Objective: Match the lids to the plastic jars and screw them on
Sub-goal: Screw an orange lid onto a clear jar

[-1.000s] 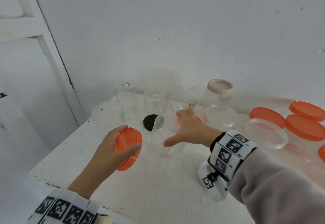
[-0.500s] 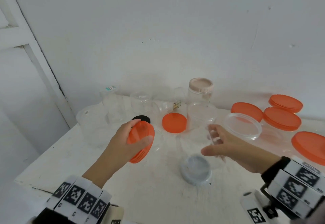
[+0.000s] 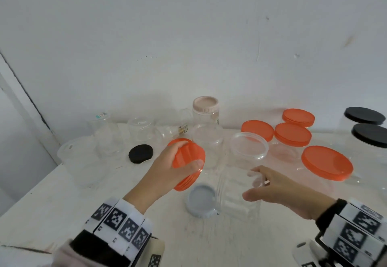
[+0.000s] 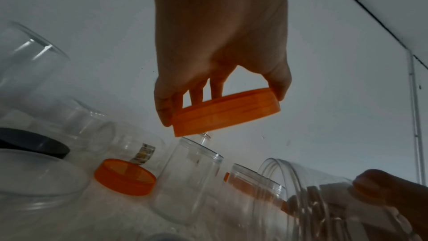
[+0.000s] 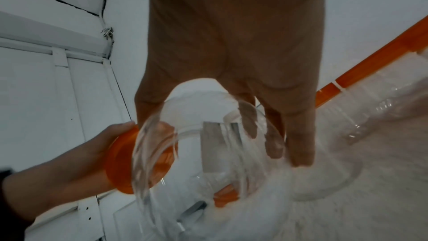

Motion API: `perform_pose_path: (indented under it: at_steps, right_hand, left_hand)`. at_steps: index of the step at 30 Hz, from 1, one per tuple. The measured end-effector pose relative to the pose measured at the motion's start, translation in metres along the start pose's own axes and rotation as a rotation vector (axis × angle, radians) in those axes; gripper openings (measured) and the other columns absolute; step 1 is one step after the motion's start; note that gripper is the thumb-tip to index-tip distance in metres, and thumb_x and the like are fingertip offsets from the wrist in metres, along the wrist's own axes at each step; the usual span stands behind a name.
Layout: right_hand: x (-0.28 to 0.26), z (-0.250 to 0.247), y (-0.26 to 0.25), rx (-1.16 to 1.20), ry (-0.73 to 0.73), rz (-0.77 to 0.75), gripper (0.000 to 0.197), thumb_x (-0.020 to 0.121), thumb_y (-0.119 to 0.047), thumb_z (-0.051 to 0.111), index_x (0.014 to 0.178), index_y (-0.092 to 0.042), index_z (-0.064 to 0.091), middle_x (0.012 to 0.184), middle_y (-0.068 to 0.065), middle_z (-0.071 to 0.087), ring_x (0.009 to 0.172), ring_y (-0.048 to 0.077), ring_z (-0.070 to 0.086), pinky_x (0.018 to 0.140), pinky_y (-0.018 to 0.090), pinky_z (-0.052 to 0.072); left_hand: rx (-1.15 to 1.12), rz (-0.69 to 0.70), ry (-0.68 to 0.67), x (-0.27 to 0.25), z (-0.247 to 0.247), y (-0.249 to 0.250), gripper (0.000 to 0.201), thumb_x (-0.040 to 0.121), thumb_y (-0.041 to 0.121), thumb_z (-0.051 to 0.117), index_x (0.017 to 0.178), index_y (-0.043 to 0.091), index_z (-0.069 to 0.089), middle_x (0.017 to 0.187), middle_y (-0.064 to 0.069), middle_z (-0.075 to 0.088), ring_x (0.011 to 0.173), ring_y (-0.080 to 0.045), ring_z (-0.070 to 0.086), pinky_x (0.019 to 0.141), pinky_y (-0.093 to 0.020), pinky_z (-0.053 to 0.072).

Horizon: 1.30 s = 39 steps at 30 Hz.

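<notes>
My left hand (image 3: 188,155) grips a wide orange lid (image 3: 189,163) by its rim, tilted and held above the table. In the left wrist view the same orange lid (image 4: 227,111) hangs from the fingers. Just to its right, my right hand (image 3: 251,184) curls around the side of a clear plastic jar (image 3: 236,191). The jar's open mouth (image 3: 249,145) faces up. In the right wrist view the clear jar (image 5: 197,144) sits between thumb and fingers, with the orange lid (image 5: 120,162) close beside its mouth. Lid and jar are apart.
A grey-blue lid (image 3: 201,199) lies on the white table (image 3: 104,199) between my hands. A black lid (image 3: 140,153) and open clear jars (image 3: 104,134) stand back left. A pink-lidded jar (image 3: 206,107), orange-lidded jars (image 3: 326,162) and black-lidded jars (image 3: 365,115) crowd the right. The wall is close behind.
My right hand took a clear jar from the back middle and drew it forward and right, mouth up. My left hand carried the orange lid rightward, closer to the jar.
</notes>
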State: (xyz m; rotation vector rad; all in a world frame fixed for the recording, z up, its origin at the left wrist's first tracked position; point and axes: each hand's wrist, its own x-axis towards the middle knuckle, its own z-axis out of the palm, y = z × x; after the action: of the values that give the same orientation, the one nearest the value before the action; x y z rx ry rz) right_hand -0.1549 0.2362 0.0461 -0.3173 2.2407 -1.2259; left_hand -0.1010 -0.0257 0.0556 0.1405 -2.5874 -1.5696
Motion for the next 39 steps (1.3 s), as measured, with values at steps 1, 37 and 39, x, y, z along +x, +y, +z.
perform_pose_path:
  at_steps: [1,37,39]
  right_hand:
    - [-0.001,-0.001,0.002,-0.047,0.024,-0.005,0.091,0.036,-0.061,0.076,0.116,-0.025,0.051,0.096,-0.002,0.051,0.09,0.012,0.054,0.084,0.027,0.047]
    - [0.02,-0.003,0.061,-0.088,-0.116,-0.048,0.094,0.068,-0.02,0.086,0.14,-0.029,0.026,0.131,-0.015,0.049,0.124,0.007,0.043,0.09,0.02,0.038]
    - [0.019,-0.003,0.063,-0.053,-0.12,-0.048,0.094,0.069,-0.021,0.086,0.14,-0.033,0.026,0.132,-0.02,0.047,0.122,0.003,0.042,0.087,0.018,0.038]
  left_hand:
    - [-0.006,0.004,-0.012,0.002,0.004,0.003,0.063,0.064,0.062,0.064,0.122,0.05,0.043,0.117,0.033,0.045,0.109,0.012,0.043,0.08,-0.012,0.035]
    - [0.504,0.138,-0.274,0.01,0.105,0.03,0.091,0.07,0.065,0.069,0.143,0.028,0.031,0.145,0.011,0.034,0.13,-0.012,0.034,0.109,-0.036,0.032]
    - [0.531,0.147,-0.276,0.01,0.108,0.032,0.091,0.07,0.064,0.07,0.143,0.026,0.03,0.146,0.01,0.033,0.132,-0.012,0.033,0.109,-0.034,0.029]
